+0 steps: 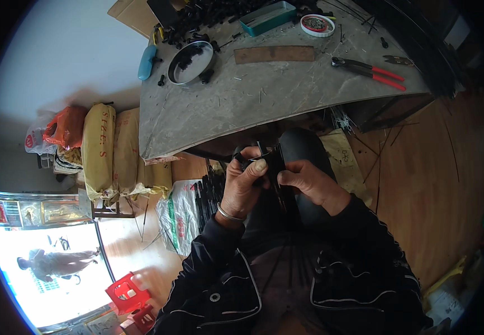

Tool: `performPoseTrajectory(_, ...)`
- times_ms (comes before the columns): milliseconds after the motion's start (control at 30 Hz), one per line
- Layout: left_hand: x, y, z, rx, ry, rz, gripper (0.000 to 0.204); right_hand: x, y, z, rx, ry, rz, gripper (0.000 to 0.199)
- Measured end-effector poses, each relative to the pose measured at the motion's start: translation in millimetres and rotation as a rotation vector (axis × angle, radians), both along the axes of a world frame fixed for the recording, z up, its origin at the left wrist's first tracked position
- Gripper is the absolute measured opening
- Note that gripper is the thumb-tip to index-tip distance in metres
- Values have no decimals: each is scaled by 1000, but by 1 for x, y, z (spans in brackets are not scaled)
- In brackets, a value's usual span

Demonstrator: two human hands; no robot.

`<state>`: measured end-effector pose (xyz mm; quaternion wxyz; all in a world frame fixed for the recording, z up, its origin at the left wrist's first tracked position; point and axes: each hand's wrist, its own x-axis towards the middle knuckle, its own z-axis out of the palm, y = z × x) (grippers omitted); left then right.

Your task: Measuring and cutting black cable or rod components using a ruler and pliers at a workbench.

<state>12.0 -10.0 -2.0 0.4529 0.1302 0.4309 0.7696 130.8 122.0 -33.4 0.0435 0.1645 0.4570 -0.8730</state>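
- Small black part (264, 162) at frame centre, mostly hidden by fingers; exact shape hard to make out; a thin wire end pokes up near it
- Left hand (245, 184) closed around the part, thumb pressed on top, pinching it; metal bangle (228, 214) on the wrist
- Right hand (309, 181) just beside, fingertips curled in and touching the same part from the right; whether it grips or only steadies, cannot tell
- Part lies between both hands, over the lap, below the table's near edge; dark rounded knee behind it
- Bundle of thin black rods (286, 223) runs down from the hands along the lap; lower ends lost against dark jacket
- Grey stone-like table (264, 100), upper centre, scuffed, littered with wire scraps; round metal dish (191, 64) holding black pieces; red-handled pliers (370, 71) upper right; flat brown strip (274, 54); teal tray (267, 17) cut by top edge
- Yellow sacks (108, 151) at left; red plastic stool (126, 291) lower left; wood floor right, dim
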Motion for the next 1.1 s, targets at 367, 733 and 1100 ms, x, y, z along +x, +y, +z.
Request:
performPoseTrajectory(367, 9, 5, 13, -145, 251, 46, 15, -1, -15, 35, 181, 259, -288, 29)
performPoseTrajectory(733, -34, 18, 32, 155, -66, 241, 46, -9, -26, 43, 82, 224, -376, 37)
performPoseTrajectory(1100, -46, 42, 46, 8, 98, -291, 40, -8, -27, 41, 151, 194, -374, 29)
